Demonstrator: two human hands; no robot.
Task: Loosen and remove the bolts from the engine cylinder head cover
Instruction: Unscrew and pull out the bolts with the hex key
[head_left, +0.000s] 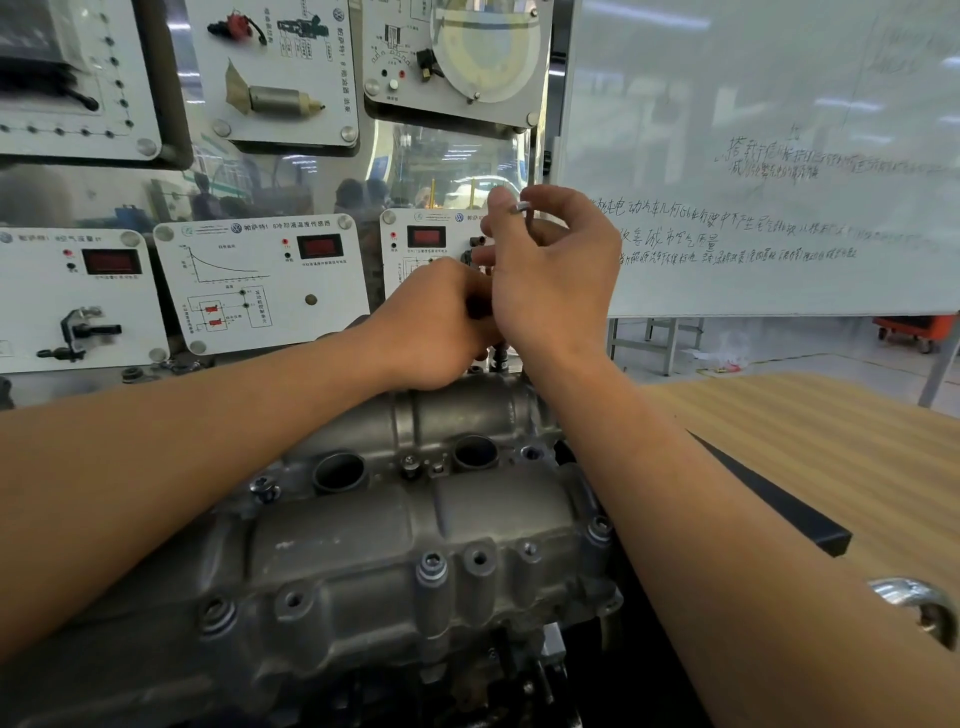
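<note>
The grey cast cylinder head cover (363, 530) fills the lower middle of the view. Both hands work at its far end. My right hand (556, 270) holds a slim silver tool (522, 208) upright, its top pinched between thumb and fingers; the shaft runs down to a dark bolt or socket (500, 358) at the cover's far edge. My left hand (436, 322) curls round the lower part of the tool just above the cover. Bolts sit in the cover at the near flange (432, 564), the right edge (600, 527) and the left (265, 488).
White training panels with sensors and red displays (260, 280) stand behind the engine. A whiteboard (769, 156) with writing stands at the right. A wood-grain table (831, 447) lies to the right, with a black bar (779, 499) on it and a shiny metal piece (919, 608) near its front.
</note>
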